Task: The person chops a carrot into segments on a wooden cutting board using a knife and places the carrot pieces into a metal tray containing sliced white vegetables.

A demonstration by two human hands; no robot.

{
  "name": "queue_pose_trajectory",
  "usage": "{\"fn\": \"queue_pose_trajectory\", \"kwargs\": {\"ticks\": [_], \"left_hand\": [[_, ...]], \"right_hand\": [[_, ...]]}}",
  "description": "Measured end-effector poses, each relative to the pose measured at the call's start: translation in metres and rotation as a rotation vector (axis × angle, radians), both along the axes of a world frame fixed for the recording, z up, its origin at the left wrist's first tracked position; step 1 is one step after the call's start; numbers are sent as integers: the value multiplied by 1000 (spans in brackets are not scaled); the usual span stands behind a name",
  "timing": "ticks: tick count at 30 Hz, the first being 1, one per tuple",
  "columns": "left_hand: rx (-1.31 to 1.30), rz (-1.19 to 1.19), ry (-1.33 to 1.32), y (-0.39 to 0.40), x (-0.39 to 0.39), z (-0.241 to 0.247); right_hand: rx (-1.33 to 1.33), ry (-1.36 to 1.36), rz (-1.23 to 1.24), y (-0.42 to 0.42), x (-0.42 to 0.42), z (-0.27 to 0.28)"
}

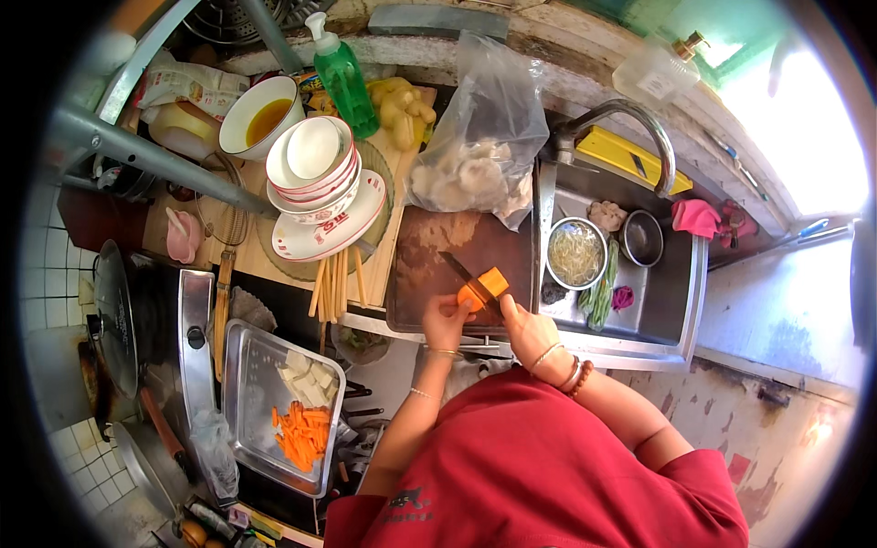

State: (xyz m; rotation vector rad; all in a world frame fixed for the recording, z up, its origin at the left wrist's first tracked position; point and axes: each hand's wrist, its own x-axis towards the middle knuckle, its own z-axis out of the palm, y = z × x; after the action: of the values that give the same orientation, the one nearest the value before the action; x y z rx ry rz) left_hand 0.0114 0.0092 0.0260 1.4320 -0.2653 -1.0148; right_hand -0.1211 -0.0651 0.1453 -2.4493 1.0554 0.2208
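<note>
My left hand holds a thick piece of carrot at the near edge of a dark cutting board. A knife with a dark blade lies across the carrot, with another orange chunk on the far side of the blade. My right hand is closed at the near end of the knife, whose handle is mostly hidden. To the left, a metal tray holds carrot strips and pale, cut tofu-like pieces.
A plastic bag of mushrooms stands behind the board. Right is a sink with a bowl of sprouts, under a curved faucet. Left are stacked bowls, chopsticks and a green pump bottle.
</note>
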Motion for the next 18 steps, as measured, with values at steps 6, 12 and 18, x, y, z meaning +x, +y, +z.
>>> {"fn": "queue_pose_trajectory", "kwargs": {"ticks": [6, 12, 18], "left_hand": [[-8, 6, 8, 0, -1, -1], [1, 4, 14, -2, 0, 1], [22, 8, 26, 0, 1, -1]], "right_hand": [[43, 39, -27, 13, -2, 17], [29, 47, -19, 16, 0, 20], [56, 115, -36, 16, 13, 23]]}}
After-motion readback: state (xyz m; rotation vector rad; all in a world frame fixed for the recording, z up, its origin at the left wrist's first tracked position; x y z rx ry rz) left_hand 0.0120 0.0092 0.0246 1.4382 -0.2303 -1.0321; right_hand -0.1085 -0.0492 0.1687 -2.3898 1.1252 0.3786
